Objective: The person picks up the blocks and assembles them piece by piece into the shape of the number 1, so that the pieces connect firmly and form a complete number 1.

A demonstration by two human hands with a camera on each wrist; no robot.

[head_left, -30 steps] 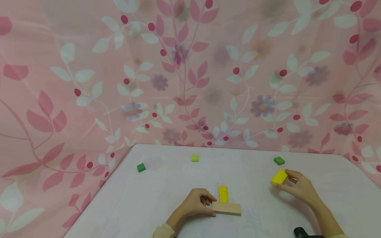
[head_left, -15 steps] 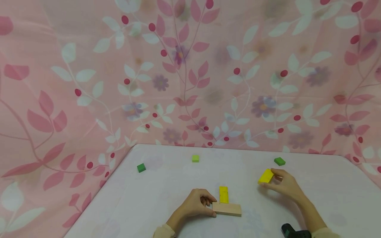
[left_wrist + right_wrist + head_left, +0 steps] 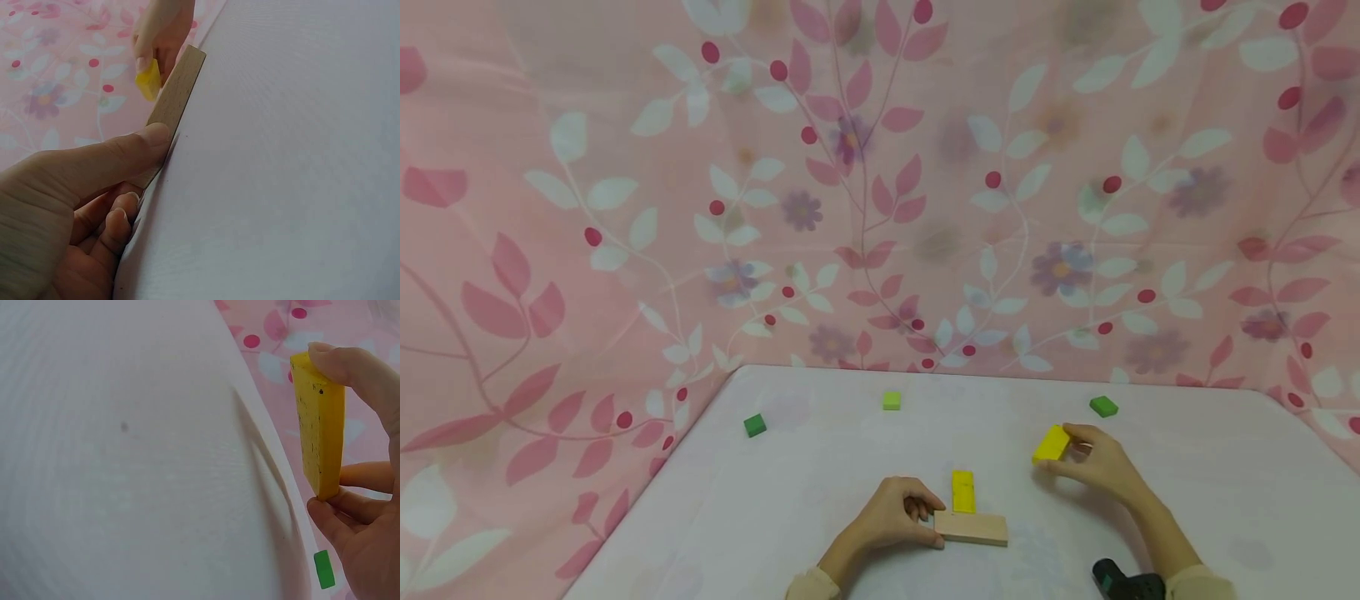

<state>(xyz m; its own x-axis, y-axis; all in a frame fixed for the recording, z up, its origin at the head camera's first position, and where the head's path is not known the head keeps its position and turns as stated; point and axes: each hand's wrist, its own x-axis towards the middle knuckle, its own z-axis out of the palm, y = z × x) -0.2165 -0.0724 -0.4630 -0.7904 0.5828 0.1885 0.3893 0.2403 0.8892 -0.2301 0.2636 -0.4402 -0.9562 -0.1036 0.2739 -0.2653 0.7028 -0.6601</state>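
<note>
My left hand (image 3: pixel 898 512) pinches the left end of a plain wooden block (image 3: pixel 973 528), thumb on the near side. In the left wrist view the thumb presses on the wooden block (image 3: pixel 178 94) and the fingers curl beneath. Just behind that block lies a yellow block (image 3: pixel 963 492), its long side pointing away from me. To the right, my right hand (image 3: pixel 1097 458) holds a second yellow block (image 3: pixel 1051 444) between thumb and fingers. Up close in the right wrist view this yellow block (image 3: pixel 319 425) shows dark specks, gripped at its two ends.
Along the back of the white-covered table (image 3: pixel 820 467) lie a dark green block (image 3: pixel 756 425), a light green block (image 3: pixel 891 401) and a green block (image 3: pixel 1103 406). A black device (image 3: pixel 1127 581) sits by the right wrist. Floral cloth (image 3: pixel 880 183) hangs behind.
My right hand has moved left with the yellow block, closer to the wooden block. The black device has shifted left along with the right wrist. My left hand has stayed in place.
</note>
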